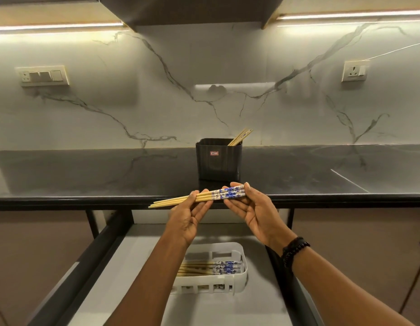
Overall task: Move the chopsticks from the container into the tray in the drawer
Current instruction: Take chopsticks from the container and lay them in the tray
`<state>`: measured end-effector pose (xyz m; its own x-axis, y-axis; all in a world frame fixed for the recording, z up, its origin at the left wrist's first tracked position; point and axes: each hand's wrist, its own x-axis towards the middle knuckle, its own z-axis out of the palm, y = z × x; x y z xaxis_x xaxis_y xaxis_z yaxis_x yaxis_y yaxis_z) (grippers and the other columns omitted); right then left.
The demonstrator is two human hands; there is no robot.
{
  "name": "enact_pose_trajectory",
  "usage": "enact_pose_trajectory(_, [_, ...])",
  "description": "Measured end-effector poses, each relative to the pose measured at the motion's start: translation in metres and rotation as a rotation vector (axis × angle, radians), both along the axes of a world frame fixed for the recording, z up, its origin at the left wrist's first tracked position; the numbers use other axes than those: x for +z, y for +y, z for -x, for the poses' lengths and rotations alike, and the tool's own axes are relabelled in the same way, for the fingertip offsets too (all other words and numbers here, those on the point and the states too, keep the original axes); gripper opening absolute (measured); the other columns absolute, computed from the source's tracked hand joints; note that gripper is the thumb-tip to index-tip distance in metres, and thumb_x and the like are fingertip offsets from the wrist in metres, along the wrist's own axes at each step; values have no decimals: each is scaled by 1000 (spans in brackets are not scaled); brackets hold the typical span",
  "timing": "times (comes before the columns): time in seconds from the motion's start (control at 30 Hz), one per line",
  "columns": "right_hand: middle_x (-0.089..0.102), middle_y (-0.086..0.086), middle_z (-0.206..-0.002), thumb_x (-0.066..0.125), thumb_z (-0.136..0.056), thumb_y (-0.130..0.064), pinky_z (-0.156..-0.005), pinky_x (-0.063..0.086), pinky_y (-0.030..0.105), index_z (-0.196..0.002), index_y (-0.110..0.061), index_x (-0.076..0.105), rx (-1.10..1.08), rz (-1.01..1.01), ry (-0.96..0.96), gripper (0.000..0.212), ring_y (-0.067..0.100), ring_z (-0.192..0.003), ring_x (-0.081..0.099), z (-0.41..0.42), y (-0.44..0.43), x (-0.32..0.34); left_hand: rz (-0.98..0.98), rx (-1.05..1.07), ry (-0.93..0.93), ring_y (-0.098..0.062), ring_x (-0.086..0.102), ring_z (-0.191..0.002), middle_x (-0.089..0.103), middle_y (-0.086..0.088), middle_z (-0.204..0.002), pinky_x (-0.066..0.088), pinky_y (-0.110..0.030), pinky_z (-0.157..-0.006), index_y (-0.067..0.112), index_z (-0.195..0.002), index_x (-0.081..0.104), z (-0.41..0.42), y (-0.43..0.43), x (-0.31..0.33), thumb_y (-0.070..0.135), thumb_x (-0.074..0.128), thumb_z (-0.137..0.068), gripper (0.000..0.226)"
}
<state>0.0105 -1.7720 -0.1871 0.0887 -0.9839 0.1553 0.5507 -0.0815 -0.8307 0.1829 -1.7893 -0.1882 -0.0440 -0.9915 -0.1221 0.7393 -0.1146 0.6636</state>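
A bundle of chopsticks [204, 196], blue-patterned at the thick ends, lies level in the air in front of the bench [86, 170] edge and above the open drawer [124, 267]. The left hand [190, 220] takes the plain tips and the right hand [253, 212] the patterned ends. On both, the fingers [200, 211] are lightly curled and pinch the sticks between thumb and fingertips, palms turned up. The step appears to be the carry from container to tray. The next move calls for lowering the bundle and laying it flat in the white tray [244, 271], alongside the stored chopsticks [211, 267]. A few other chopsticks [239, 137] lean in the black container [218, 163] on the bench behind.
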Motion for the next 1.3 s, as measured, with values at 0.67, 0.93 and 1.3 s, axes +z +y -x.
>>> enact_pose_trajectory(0.67, [74,17,-106,68,-78,-14,-82,59,29,-108,-5,71,-2,41,220,31,24,-94,72,11,1,2,100,-10,-91,-29,71,-93,71,-19,-104,61,-37,-69,-3,-121,55,-8,-1,2,6,52,-95,27])
enact_pose_trajectory(0.93, [76,16,-98,68,-82,-3,-75,61,25,-100,-4,73,-93,90,366,19,24,-87,73,14,-2,-3,95,-53,-96,-29,72,-91,72,-19,-103,61,-39,-71,-2,-117,56,-13,-4,0,5,53,-94,24])
enact_pose_trajectory(1.3, [75,18,-99,66,-83,3,-76,61,27,-100,0,73,-28,-83,370,18,25,-92,74,35,-13,-17,-136,376,-127,-18,70,-84,69,-12,-94,59,-33,-77,5,-100,63,-50,-21,-10,6,63,-89,11])
